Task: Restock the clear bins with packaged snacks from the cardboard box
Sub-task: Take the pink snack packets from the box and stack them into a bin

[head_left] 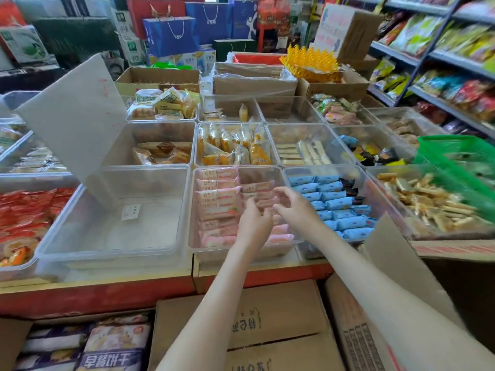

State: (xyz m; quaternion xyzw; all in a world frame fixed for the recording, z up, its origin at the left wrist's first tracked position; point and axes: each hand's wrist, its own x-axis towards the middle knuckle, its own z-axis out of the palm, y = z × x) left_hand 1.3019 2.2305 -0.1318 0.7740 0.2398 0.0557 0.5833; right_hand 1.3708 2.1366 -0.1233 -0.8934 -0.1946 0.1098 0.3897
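Head view: both hands reach into the middle bin (241,254) of the near row. The left hand (254,220) and right hand (290,207) are close together over the pink packets (217,199) with fingers bent. Motion blur hides whether either grips a packet or only presses the row straight.

The middle bin looks over half full, with soft, glossy film pillows stacked in neat rows on its left and a gap at its far right corner. Left of it, the left bin (112,223) holds only a paper label, so restocking seems well short of done. To the right, plump blue packets (332,204) fill much of their bin.

All the bins are rigid see-through plastic with rounded rims, set on a red-edged surface (107,295). An open cardboard box (455,249), matte brown with one flap raised, stands at the near right, its contents hidden.
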